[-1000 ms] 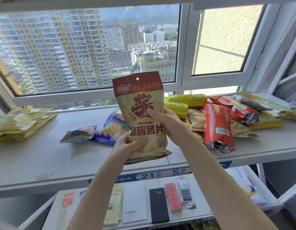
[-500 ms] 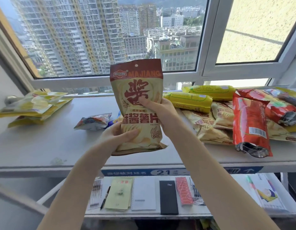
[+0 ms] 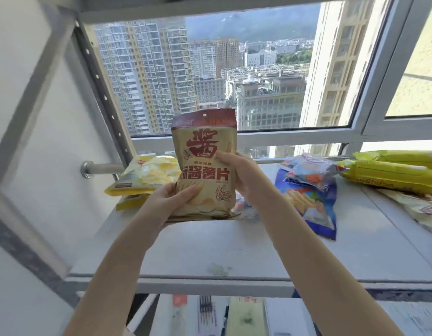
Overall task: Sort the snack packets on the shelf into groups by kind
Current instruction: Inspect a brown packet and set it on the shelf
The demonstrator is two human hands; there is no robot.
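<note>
Holding a tan chip packet (image 3: 205, 170) upright above the white shelf (image 3: 234, 251), both hands grip it. The left hand (image 3: 171, 200) has its thumb curled over the lower front corner, and the right hand (image 3: 244, 175) pinches the right edge near the middle (its thumb lies on the red printed character). The packet is raised in front of the window (image 3: 234, 69), not touching the shelf. Behind it to the left, yellow chip packets (image 3: 147, 175) lie in a small stack by the wall. To the right lies a blue packet (image 3: 312, 204) with a small pale packet (image 3: 312, 170) on top of it, and further right two long yellow packets (image 3: 389, 177) lie side by side.
</note>
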